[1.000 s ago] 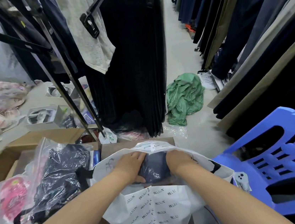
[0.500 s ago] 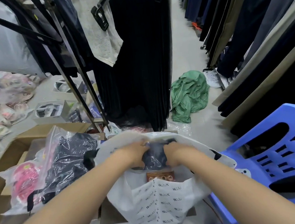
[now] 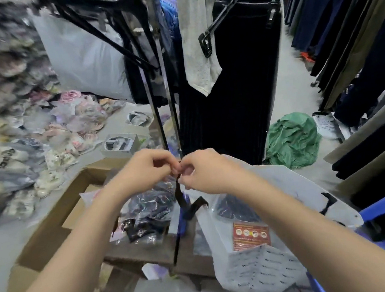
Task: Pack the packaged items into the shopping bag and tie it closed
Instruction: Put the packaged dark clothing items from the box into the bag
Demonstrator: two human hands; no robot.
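Tying step in hand. Left hand (image 3: 146, 169) and right hand (image 3: 204, 171) pinch black ribbon handle (image 3: 180, 195) above white printed plastic shopping bag (image 3: 262, 268), right of centre, packaged items (image 3: 236, 207) inside. Next: likely knot ribbon tight.

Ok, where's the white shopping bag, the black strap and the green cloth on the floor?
white shopping bag (image 3: 296, 189): head view, on its bare upper side wall.
black strap (image 3: 178, 193): head view, on the stretch hanging just below the fingers.
green cloth (image 3: 292, 139): head view, on the middle of the crumpled heap.
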